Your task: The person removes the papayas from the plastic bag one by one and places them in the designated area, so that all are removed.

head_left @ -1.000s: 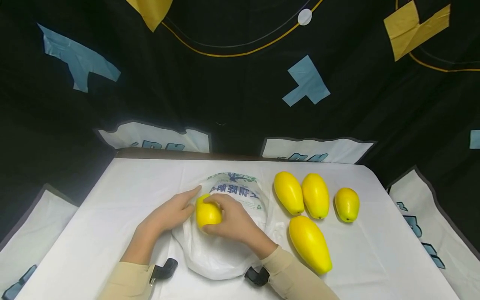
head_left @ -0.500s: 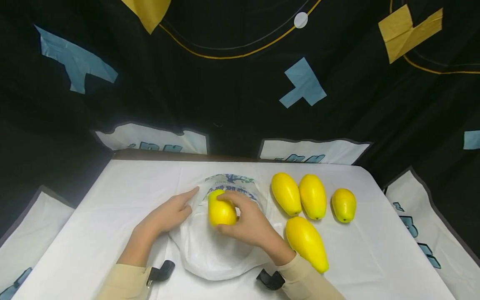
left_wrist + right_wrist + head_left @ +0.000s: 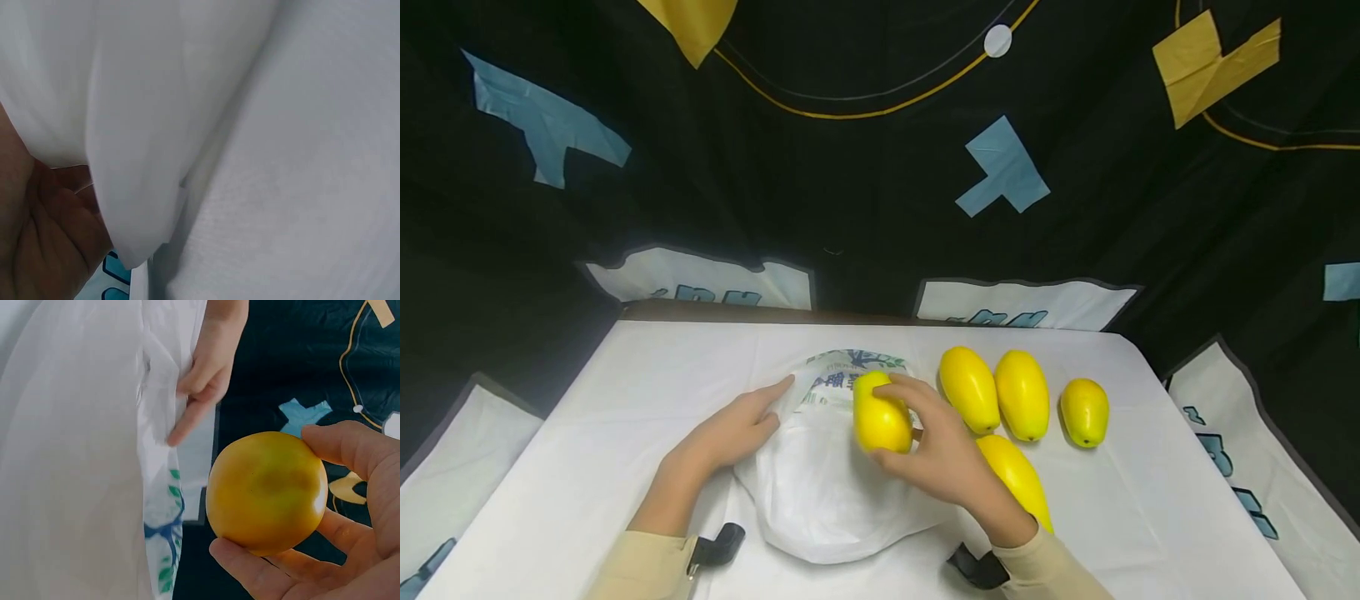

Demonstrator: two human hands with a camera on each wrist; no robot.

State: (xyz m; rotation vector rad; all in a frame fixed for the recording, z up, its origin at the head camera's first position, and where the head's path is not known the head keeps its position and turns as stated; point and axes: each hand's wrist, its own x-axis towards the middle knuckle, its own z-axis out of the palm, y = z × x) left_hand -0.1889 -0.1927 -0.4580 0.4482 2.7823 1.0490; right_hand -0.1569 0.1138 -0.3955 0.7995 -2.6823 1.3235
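My right hand (image 3: 936, 437) grips a smooth yellow oval fruit (image 3: 880, 412), raised over a white plastic bag (image 3: 812, 500) in the head view. In the right wrist view, thumb and fingers go round the fruit (image 3: 269, 494) from its right side. My left hand (image 3: 737, 429) holds the bag's left edge, its index finger stretched along it. White plastic hangs across the palm of the left hand (image 3: 56, 231) in the left wrist view and hides most of its fingers. Blue and green print marks the far part of the bag.
Several more yellow fruits lie on the white-covered table (image 3: 1165, 500) right of the bag: a pair of long ones (image 3: 1022, 396), a shorter one (image 3: 1084, 412), and a long one (image 3: 1018, 479) partly behind the right forearm. A dark curtain (image 3: 850, 192) hangs beyond the table's back edge.
My right hand has carried the fruit to the right and up, away from my left hand. The left hand stays at the bag's edge. The other fruits lie as before.
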